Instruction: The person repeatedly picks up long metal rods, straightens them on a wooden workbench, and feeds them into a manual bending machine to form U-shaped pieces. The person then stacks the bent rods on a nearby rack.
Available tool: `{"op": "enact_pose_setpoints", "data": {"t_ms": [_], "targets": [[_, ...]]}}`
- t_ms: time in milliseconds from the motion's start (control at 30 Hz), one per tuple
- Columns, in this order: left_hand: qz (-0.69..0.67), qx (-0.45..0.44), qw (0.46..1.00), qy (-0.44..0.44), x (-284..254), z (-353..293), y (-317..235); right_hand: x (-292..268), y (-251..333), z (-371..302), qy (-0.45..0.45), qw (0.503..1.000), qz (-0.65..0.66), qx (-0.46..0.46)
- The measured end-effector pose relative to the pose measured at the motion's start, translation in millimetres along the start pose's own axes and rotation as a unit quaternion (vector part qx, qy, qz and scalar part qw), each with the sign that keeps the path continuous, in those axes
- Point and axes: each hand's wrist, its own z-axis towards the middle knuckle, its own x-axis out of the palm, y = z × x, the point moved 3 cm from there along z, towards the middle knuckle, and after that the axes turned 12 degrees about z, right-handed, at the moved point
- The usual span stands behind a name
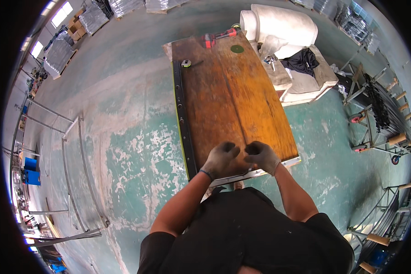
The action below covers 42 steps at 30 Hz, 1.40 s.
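Observation:
My left hand (220,160) and my right hand (263,156), both in grey-brown work gloves, hover close together above the front end of a wooden worktable (260,96). A small gap separates them. The fingers of each hand are curled in, and whatever they may hold is too small or hidden to name. Along the table's left edge lies a long black metal strip (181,121) with several round holes. A light metal strip (255,173) runs along the near edge, beneath my hands. A tape measure (186,63) sits toward the far left of the tabletop.
At the table's far end lie a red power tool (209,41) and a green disc (237,49). A beige sofa (301,86) bearing a black cloth (301,62) stands beyond to the right. Wheeled racks (379,145) with black bars line the right; a metal frame (73,132) is at left.

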Motion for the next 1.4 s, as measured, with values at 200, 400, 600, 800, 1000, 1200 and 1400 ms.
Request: {"op": "enact_pose_setpoints", "data": {"t_ms": [200, 400, 600, 800, 1000, 1200, 1400], "targets": [[-0.324, 0.003, 0.945, -0.053, -69, -25, -62, 66, 7, 9, 0.102, 0.974, 0.171, -0.108], [-0.480, 0.075, 0.873, -0.049, -135, -82, -66, 130, -96, 56, 0.156, 0.979, 0.056, 0.123], [-0.374, 0.036, 0.921, -0.103, -150, -117, -35, 88, -141, 102, 0.011, 0.939, -0.284, -0.193], [-0.208, -0.147, 0.957, -0.138, -82, -73, 120, -1, -186, 133, -0.252, 0.967, -0.036, 0.026], [0.100, -0.202, 0.959, -0.173, -22, -45, 194, -14, -169, 119, -0.309, 0.941, -0.135, 0.018], [0.269, -0.098, 0.944, -0.162, -3, -45, 185, -24, -157, 113, -0.301, 0.920, -0.249, -0.016], [0.409, 0.038, 0.909, -0.077, 35, -47, 179, 13, -130, 34, -0.228, 0.871, -0.432, -0.046]]}}
